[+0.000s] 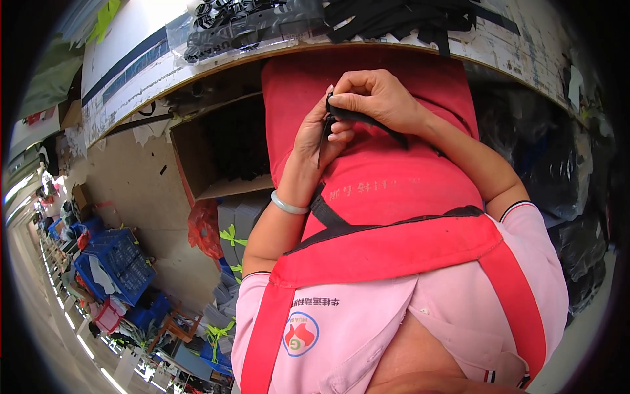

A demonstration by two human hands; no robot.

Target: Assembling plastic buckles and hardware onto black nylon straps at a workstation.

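The left hand (316,134) and right hand (384,102) meet over the red apron (387,203), just short of the far worktable (508,59); both hold a narrow black strap (384,130), the right thumb and fingers pinching it at the left fingertips, the left fingers curled around it; one end hangs toward the left wrist, another slants right beneath the right hand; on the table lie a clear bag of black buckles (236,26) and, to its right, black straps (400,20); an open cardboard box (230,188) stands below, left of the apron.
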